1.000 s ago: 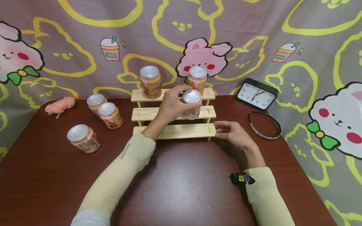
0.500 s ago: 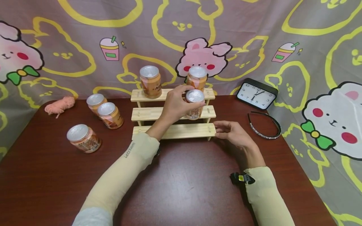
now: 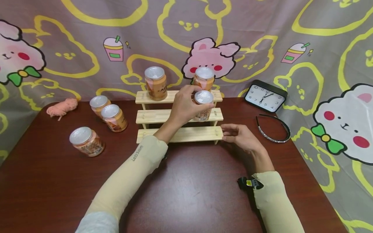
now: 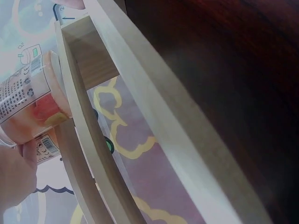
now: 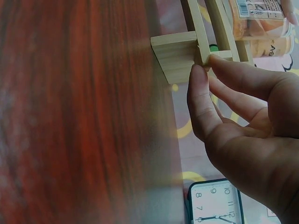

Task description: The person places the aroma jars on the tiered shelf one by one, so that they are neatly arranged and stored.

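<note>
My left hand (image 3: 184,106) grips an orange can (image 3: 203,111) with a silvery lid, thumb in front and fingers behind. The can stands upright at the right part of the middle step of a three-step wooden display rack (image 3: 180,135). In the left wrist view the can's base (image 4: 60,86) meets the step's board, or nearly so. My right hand (image 3: 243,138) pinches the right end of the lowest board (image 5: 202,51) between thumb and forefinger. Two similar cans stand on the top step, a left can (image 3: 155,84) and a right can (image 3: 204,79) partly hidden behind the held one.
Three more cans stand on the table's left side: a front can (image 3: 87,142), a middle can (image 3: 114,119) and a rear can (image 3: 98,104). Pink yarn (image 3: 62,108) lies behind them. A clock (image 3: 265,97) and a headband (image 3: 274,132) are at the right. A patterned cloth (image 3: 163,38) hangs behind.
My left hand has shifted the can slightly to the right along the middle step. My right hand stays at the lowest board's end.
</note>
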Tool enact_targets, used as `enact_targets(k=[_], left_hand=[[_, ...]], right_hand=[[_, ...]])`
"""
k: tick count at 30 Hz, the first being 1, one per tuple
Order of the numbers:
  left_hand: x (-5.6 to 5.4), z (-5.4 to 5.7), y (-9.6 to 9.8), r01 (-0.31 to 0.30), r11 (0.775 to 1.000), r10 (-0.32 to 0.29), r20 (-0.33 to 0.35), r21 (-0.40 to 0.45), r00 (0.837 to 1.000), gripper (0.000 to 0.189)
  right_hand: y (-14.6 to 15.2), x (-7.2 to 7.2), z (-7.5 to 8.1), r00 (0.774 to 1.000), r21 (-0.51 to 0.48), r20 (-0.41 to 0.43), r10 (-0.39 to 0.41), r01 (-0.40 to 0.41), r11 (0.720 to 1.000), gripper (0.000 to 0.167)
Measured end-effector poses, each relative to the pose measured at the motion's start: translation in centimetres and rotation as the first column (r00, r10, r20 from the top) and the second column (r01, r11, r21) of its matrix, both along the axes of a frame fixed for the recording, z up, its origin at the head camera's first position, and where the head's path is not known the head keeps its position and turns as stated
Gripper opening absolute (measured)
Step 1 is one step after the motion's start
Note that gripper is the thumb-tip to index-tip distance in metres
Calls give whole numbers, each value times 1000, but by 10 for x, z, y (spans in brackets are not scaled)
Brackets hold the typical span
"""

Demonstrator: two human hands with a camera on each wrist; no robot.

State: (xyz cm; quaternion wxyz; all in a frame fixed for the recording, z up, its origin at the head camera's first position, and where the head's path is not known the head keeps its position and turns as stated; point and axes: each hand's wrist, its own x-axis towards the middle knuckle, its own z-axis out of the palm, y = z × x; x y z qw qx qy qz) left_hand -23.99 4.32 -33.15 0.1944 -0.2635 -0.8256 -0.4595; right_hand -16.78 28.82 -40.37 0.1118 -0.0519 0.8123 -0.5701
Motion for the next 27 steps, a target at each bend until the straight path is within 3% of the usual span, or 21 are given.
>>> enact_targets(k=[20, 27], left_hand=[[5, -1, 10, -23, 1000, 23, 28, 21, 999, 69], [5, 0, 3, 16, 998, -16, -2, 61, 1000, 68]], right_hand=[[0, 2, 1, 999, 25, 30, -16, 15, 1000, 50], [-1, 1, 4, 1000, 32, 25, -11, 10, 999, 51]])
